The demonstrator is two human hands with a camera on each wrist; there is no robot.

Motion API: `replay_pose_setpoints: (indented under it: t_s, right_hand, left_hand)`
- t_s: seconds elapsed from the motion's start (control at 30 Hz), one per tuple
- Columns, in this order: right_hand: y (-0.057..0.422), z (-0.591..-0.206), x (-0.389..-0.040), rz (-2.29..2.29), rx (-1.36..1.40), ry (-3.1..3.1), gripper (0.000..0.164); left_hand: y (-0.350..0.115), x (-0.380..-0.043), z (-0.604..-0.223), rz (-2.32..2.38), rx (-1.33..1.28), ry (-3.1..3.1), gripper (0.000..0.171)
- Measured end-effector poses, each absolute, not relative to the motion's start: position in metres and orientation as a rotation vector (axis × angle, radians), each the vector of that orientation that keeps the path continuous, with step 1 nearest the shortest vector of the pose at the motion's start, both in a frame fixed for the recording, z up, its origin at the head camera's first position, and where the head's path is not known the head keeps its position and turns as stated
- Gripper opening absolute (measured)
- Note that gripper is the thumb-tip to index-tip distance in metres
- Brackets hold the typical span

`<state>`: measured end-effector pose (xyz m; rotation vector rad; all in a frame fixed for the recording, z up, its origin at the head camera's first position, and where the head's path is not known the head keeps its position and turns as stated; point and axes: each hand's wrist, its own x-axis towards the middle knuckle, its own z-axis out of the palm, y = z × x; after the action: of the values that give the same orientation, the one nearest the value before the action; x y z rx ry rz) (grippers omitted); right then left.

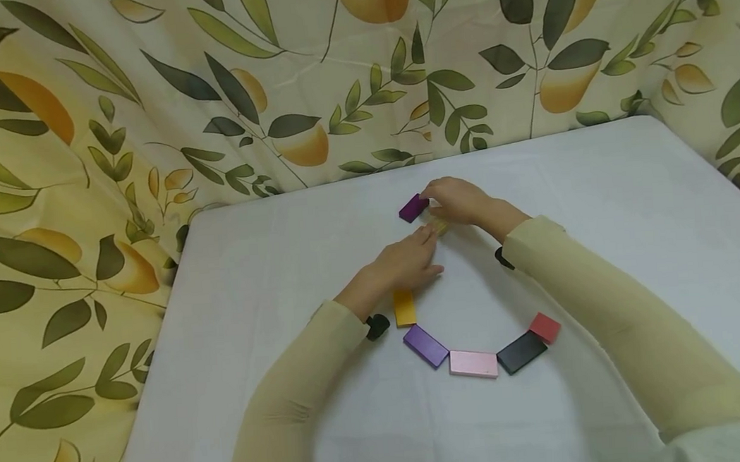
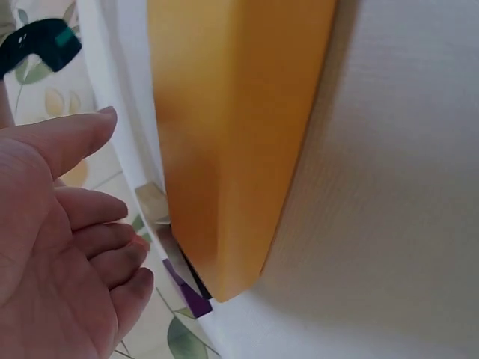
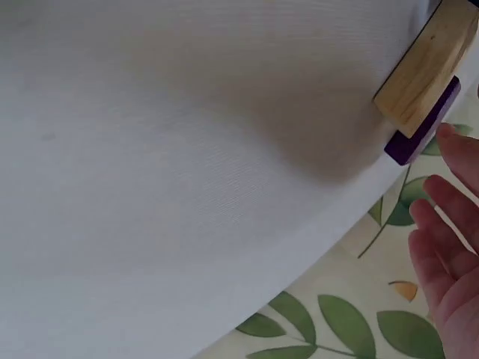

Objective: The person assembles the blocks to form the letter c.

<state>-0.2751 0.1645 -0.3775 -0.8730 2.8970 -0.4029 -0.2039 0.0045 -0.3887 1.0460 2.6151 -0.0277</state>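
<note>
My left hand (image 1: 410,260) reaches over the upper left of a curved row of blocks, its fingertips at a pale wooden block (image 1: 439,224). In the left wrist view its fingers (image 2: 105,232) are loosely extended, with a large-looking yellow-orange block (image 2: 232,149) beside them. My right hand (image 1: 460,201) is on the far side of the wooden block, next to a dark purple block (image 1: 414,208). The right wrist view has its thumb and fingers spread, nothing between them, the thumb tip near the purple block (image 3: 419,131). The left hand hides part of the row.
Nearer me, the curve runs through a violet block (image 1: 426,345), a pink block (image 1: 473,364), a black block (image 1: 521,352) and a red block (image 1: 545,327). A white cloth covers the table (image 1: 271,279). A leaf-patterned curtain (image 1: 361,83) hangs behind its far edge.
</note>
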Motion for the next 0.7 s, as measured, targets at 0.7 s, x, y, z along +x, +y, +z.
replay_pose_setpoints:
  t_s: [0.7]
  right_hand:
    - [0.13,-0.378,-0.294,-0.351,-0.936,2.724,0.033]
  left_hand:
    - [0.006,-0.214,-0.392,-0.065,0.987,2.597,0.069]
